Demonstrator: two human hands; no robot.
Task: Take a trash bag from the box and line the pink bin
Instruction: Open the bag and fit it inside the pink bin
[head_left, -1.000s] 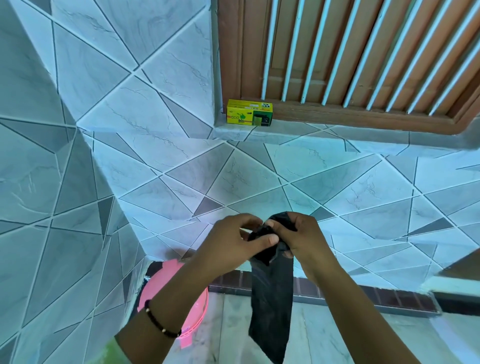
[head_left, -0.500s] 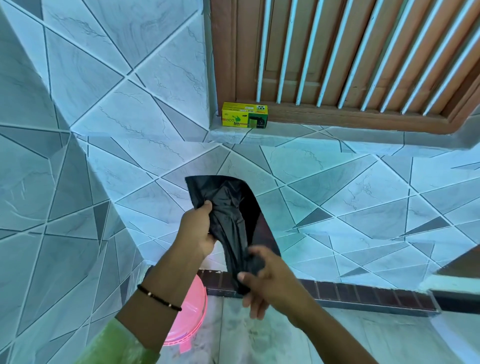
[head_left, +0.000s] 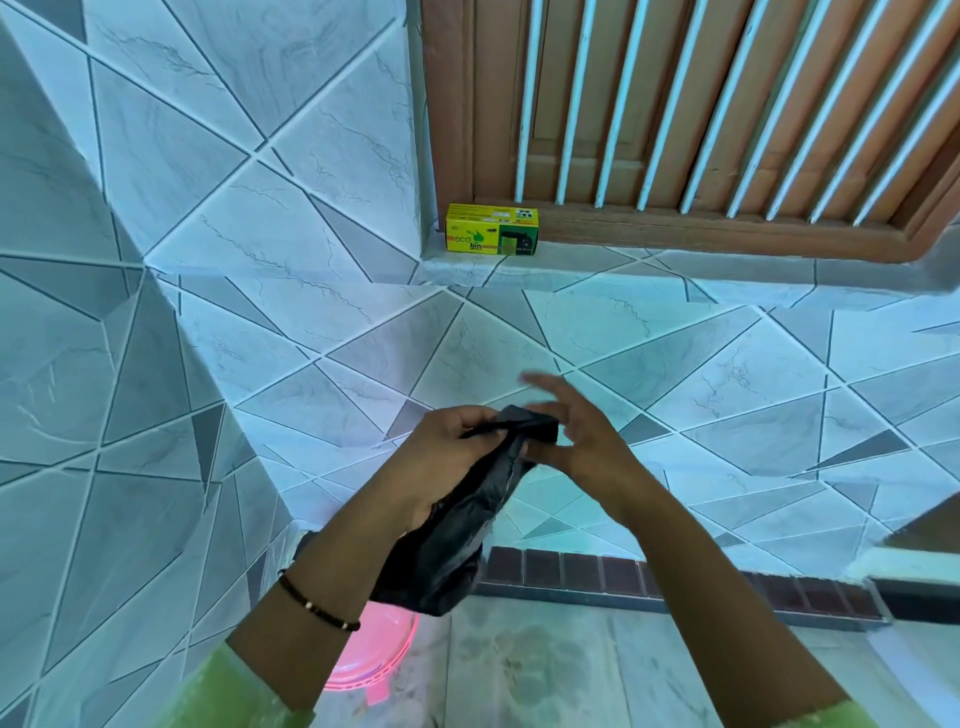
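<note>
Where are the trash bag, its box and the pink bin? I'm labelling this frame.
trash bag (head_left: 447, 545): head view, on its crumpled black middle.
box (head_left: 491, 236): head view, on its yellow front face.
pink bin (head_left: 363, 660): head view, on its visible rim.

Black bag (head_left: 457, 540) crumpled — pink bin (head_left: 363, 660) below; box (head_left: 492, 229) on sill.

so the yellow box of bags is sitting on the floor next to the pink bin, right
Not quite: the head view shows the yellow box up on the tiled window ledge, well above the pink bin, which stands on the floor below.
</note>
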